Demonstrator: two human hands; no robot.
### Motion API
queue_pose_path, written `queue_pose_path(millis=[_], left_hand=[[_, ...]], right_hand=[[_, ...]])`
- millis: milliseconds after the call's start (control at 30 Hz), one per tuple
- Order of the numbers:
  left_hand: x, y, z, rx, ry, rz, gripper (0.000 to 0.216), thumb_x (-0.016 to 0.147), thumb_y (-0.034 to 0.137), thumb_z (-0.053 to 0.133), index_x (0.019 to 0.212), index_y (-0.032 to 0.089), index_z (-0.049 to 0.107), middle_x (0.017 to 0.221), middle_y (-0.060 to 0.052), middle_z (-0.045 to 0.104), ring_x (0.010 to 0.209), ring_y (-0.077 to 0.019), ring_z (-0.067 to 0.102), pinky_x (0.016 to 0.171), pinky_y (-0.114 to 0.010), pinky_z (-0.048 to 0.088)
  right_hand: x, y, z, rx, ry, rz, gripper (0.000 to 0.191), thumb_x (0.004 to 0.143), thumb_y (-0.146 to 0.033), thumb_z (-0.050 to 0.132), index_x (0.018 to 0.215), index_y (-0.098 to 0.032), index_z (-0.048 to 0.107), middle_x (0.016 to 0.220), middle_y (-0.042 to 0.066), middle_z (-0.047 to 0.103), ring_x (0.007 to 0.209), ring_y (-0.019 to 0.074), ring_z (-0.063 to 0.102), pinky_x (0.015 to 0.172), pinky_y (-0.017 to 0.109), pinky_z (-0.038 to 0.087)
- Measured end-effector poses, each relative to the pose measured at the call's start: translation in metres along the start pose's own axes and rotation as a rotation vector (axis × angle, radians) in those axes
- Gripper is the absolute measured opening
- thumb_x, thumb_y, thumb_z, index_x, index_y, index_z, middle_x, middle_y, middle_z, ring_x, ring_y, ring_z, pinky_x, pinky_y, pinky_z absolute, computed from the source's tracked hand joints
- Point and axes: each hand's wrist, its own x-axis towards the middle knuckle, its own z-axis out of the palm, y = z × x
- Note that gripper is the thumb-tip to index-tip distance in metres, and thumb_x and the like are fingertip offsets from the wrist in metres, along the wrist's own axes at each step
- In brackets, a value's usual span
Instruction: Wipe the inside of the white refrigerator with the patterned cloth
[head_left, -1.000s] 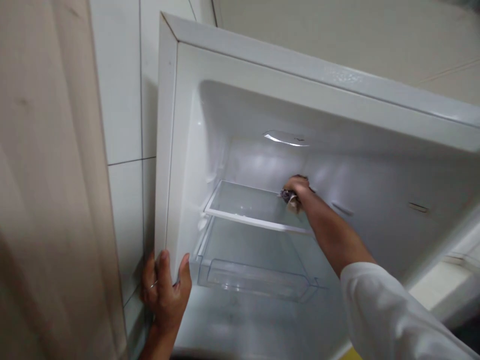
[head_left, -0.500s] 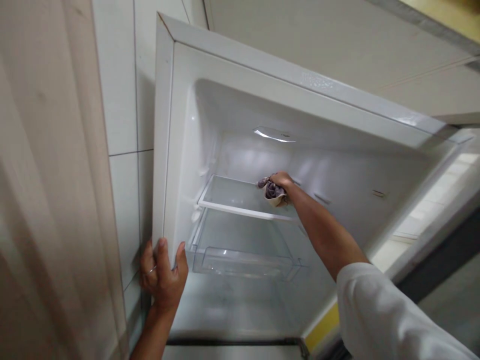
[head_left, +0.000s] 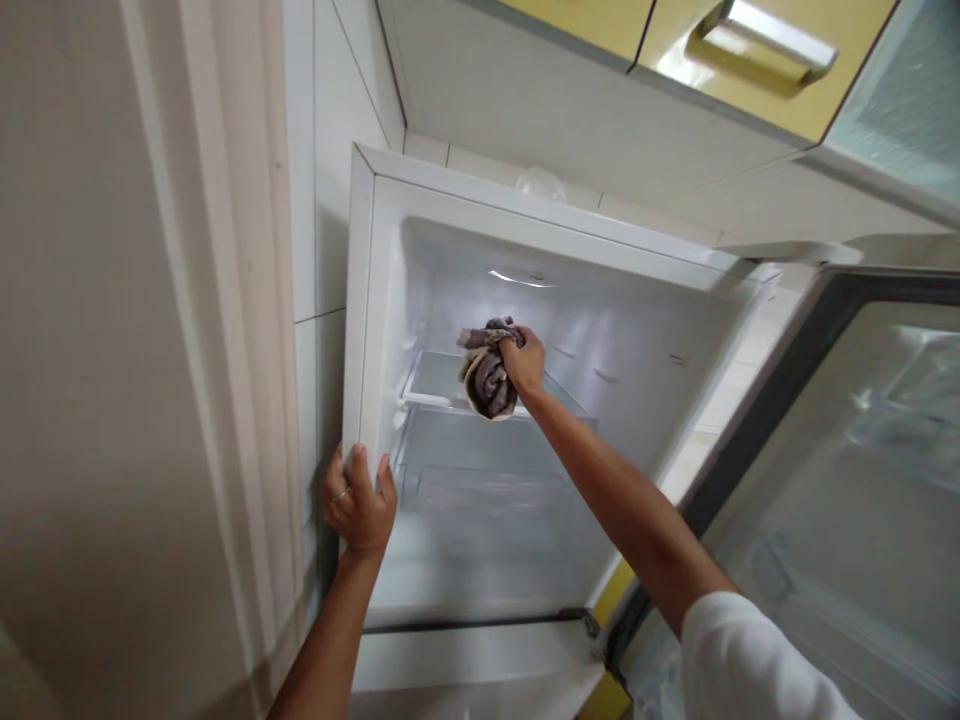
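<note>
An open white fridge compartment (head_left: 570,250) fills the middle of the view, lit from inside. My right hand (head_left: 523,362) is closed on a bunched grey cloth (head_left: 487,380), held in front of the glass shelf (head_left: 435,382) near its front edge. My left hand (head_left: 358,505) grips the left edge of the fridge frame, fingers wrapped round it; a ring shows on one finger. Below the shelf sits a clear plastic drawer (head_left: 487,490).
The fridge door (head_left: 847,480) stands open at the right with shelves inside it. Yellow cupboards (head_left: 720,50) hang above. White wall tiles (head_left: 322,200) and a pale wooden panel (head_left: 112,350) close in the left side.
My right hand has drawn the cloth from the back right of the shelf toward the front and left. The view has pulled back and tilted up, showing the door and cupboards.
</note>
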Motion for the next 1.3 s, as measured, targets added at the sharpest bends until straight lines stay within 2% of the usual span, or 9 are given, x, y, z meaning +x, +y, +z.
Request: queue_pose_path(millis=[167,367,533,733,900,1067,1167,1233,1300], left_hand=[[0.005,0.004,-0.003,-0.045,-0.066,-0.012,0.048,0.093,0.049,0.069,0.121,0.011,0.070,0.124,-0.025,0.068,0.116,-0.0325,0.067,0.096,-0.045,0.055],[0.008,0.007,-0.008,-0.079,-0.117,-0.036,0.053,0.096,0.052,0.062,0.126,0.009,0.068,0.126,-0.026,0.066,0.120,-0.0333,0.065,0.100,-0.047,0.052],[0.012,0.011,-0.013,-0.117,-0.195,-0.069,0.057,0.097,0.054,0.058,0.128,0.007,0.066,0.131,-0.029,0.062,0.124,-0.0353,0.061,0.103,-0.048,0.049],[0.015,0.011,-0.015,-0.137,-0.246,-0.096,0.065,0.095,0.056,0.057,0.135,0.005,0.061,0.136,-0.029,0.060,0.130,-0.0370,0.057,0.108,-0.050,0.046],[0.019,0.018,-0.022,-0.139,-0.285,-0.114,0.066,0.098,0.052,0.054,0.142,0.003,0.056,0.142,-0.030,0.056,0.137,-0.0367,0.053,0.115,-0.049,0.042],[0.029,0.041,-0.044,-0.133,-0.400,-0.182,0.062,0.098,0.037,0.056,0.151,0.006,0.049,0.152,-0.029,0.050,0.145,-0.0374,0.047,0.119,-0.051,0.041],[0.035,0.057,-0.063,-0.099,-0.494,-0.231,0.068,0.093,0.018,0.055,0.159,0.009,0.039,0.162,-0.028,0.040,0.149,-0.0399,0.043,0.120,-0.056,0.039],[0.030,0.064,-0.076,-0.074,-0.576,-0.273,0.075,0.087,0.010,0.056,0.160,0.009,0.038,0.167,-0.028,0.031,0.151,-0.0422,0.041,0.121,-0.058,0.038],[0.012,0.068,-0.092,-0.082,-0.665,-0.366,0.074,0.085,0.012,0.058,0.157,0.005,0.041,0.166,-0.029,0.033,0.151,-0.0421,0.042,0.123,-0.056,0.036]], right_hand=[[-0.083,-0.016,-0.034,0.314,-0.002,-0.198,0.046,0.083,-0.028,0.047,0.122,-0.018,0.068,0.123,0.005,0.074,0.115,0.0208,0.066,0.106,0.029,0.049],[-0.173,0.008,-0.086,0.478,-0.074,-0.292,0.038,0.076,-0.032,0.058,0.109,-0.026,0.076,0.110,0.002,0.078,0.104,0.0241,0.071,0.097,0.036,0.056],[-0.222,0.042,-0.130,0.465,-0.075,-0.156,0.039,0.073,-0.032,0.063,0.109,-0.031,0.078,0.110,0.001,0.079,0.104,0.0265,0.073,0.096,0.040,0.059],[-0.272,0.077,-0.182,0.393,0.061,-0.007,0.040,0.068,-0.033,0.063,0.103,-0.036,0.081,0.106,0.001,0.080,0.098,0.0281,0.075,0.091,0.042,0.062],[-0.311,0.090,-0.221,0.368,0.142,0.025,0.037,0.070,-0.037,0.066,0.102,-0.029,0.083,0.103,0.004,0.080,0.094,0.0276,0.077,0.085,0.036,0.063],[-0.343,0.101,-0.252,0.417,0.130,0.079,0.037,0.071,-0.042,0.069,0.101,-0.026,0.083,0.103,0.005,0.081,0.091,0.0246,0.078,0.083,0.025,0.061],[-0.360,0.114,-0.262,0.430,0.126,0.138,0.038,0.068,-0.043,0.071,0.100,-0.026,0.084,0.103,0.006,0.081,0.093,0.0252,0.078,0.085,0.024,0.061],[-0.372,0.121,-0.263,0.441,0.108,0.181,0.040,0.067,-0.045,0.071,0.099,-0.026,0.084,0.104,0.007,0.080,0.094,0.0268,0.077,0.085,0.026,0.061],[-0.382,0.125,-0.261,0.452,0.069,0.227,0.042,0.065,-0.047,0.070,0.098,-0.025,0.084,0.105,0.008,0.080,0.096,0.0288,0.077,0.086,0.029,0.062]])
